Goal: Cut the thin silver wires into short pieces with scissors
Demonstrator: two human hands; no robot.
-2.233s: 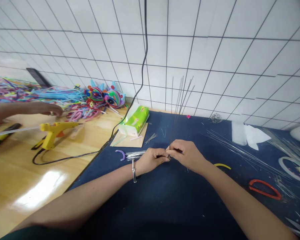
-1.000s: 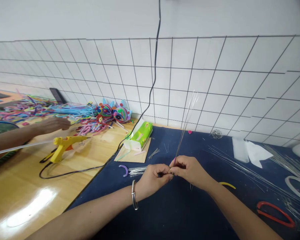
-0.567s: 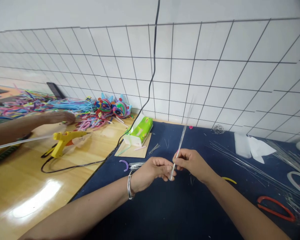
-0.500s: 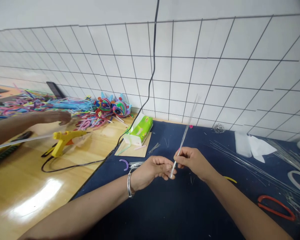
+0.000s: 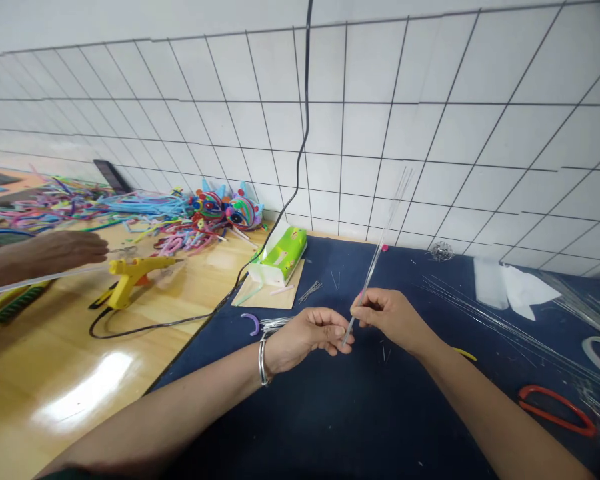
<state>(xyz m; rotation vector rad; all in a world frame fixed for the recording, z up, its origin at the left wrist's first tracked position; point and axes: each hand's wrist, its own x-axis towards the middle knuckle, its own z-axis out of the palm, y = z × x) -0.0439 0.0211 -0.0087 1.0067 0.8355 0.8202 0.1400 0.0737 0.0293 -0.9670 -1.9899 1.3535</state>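
A thin bundle of long, straight metal wires (image 5: 376, 257) slants up and to the right between my hands, its top ends fanning apart. My right hand (image 5: 387, 317) pinches the bundle in its lower part. Around the bottom end are the thumb and fingers of my left hand (image 5: 313, 333), closed on the wires. Both hands are above the dark blue cloth (image 5: 300, 413). Short cut wires (image 5: 275, 324) lie behind my left hand, beside a purple curved piece (image 5: 251, 324).
Left on the wood table are a yellow glue gun (image 5: 130, 277), colourful pipe cleaners (image 5: 145, 203) and another person's hand (image 5: 75, 248). A green tissue pack (image 5: 285, 257) sits behind. Long loose wires (image 5: 485, 317) and a red-handled tool (image 5: 557, 410) lie right. A black cable (image 5: 300, 167) hangs down.
My view has tilted down slightly. The wire bundle's top leans a little further right, while both hands keep their hold. The other person's hand has moved left, away from the pipe cleaners.
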